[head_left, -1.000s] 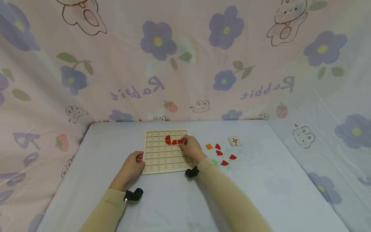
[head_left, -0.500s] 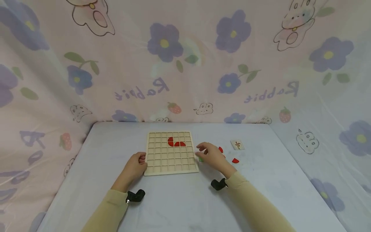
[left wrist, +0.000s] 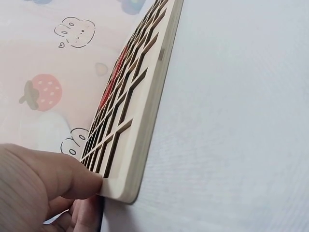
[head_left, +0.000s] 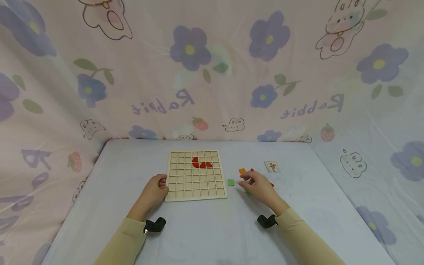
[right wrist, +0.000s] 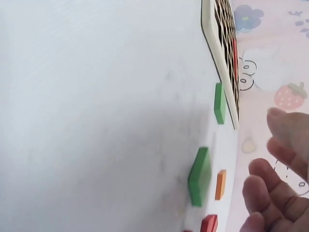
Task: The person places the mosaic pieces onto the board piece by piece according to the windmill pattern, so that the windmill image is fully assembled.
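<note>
A wooden grid board [head_left: 188, 187] lies on the table, with red quarter-circle tiles [head_left: 195, 162] set in its upper cells. My left hand [head_left: 154, 191] holds the board's left edge; in the left wrist view the thumb [left wrist: 77, 179] presses on the frame near a corner and the other fingers curl beside it. To the right of the board, my right hand [head_left: 260, 187] hovers over loose tiles, fingers apart and loosely bent, nothing between them. By its fingertips are an orange square tile [head_left: 242, 171] and a green tile [head_left: 230, 182]. The hand partly covers another green tile [right wrist: 200, 177] and red ones [right wrist: 209, 223].
A small card [head_left: 272, 166] with a printed grid pattern lies behind the right hand. The white-covered table [head_left: 205, 232] meets a patterned cloth [head_left: 212, 81] at its back edge. Each wrist wears a black camera [head_left: 155, 224].
My right hand has left the red tile on the board and moved right, over the loose tiles. The green tile beside the board is now uncovered. My left hand stays on the board's edge.
</note>
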{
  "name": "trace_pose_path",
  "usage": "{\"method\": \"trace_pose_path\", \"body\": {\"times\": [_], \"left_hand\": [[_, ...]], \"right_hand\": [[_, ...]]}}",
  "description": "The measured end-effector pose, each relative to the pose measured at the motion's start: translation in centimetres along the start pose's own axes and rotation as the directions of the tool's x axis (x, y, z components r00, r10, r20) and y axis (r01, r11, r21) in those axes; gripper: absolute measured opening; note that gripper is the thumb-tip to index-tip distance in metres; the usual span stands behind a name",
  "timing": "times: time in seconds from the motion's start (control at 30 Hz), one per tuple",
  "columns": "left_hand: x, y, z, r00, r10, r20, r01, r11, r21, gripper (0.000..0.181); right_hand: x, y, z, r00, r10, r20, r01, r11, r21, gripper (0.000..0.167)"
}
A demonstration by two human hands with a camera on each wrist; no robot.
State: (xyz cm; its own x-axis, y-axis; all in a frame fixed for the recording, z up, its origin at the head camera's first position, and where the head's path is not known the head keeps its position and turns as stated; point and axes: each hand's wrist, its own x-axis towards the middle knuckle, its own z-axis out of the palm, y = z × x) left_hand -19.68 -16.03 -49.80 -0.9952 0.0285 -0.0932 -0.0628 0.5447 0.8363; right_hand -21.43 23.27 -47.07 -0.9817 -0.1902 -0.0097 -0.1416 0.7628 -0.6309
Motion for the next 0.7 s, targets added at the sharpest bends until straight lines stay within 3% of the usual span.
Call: {"method": "trace_pose_path", "body": {"times": [0.7], "left_hand": [[-0.2, 0.0, 0.1, 1.0, -0.001, -0.014, 0.001, 1.0, 0.014, 0.046]], "right_hand": [[-1.5, 3.0, -1.6, 0.995, 0.091, -0.049, -0.09, 0.995, 0.031, 0.044]]}}
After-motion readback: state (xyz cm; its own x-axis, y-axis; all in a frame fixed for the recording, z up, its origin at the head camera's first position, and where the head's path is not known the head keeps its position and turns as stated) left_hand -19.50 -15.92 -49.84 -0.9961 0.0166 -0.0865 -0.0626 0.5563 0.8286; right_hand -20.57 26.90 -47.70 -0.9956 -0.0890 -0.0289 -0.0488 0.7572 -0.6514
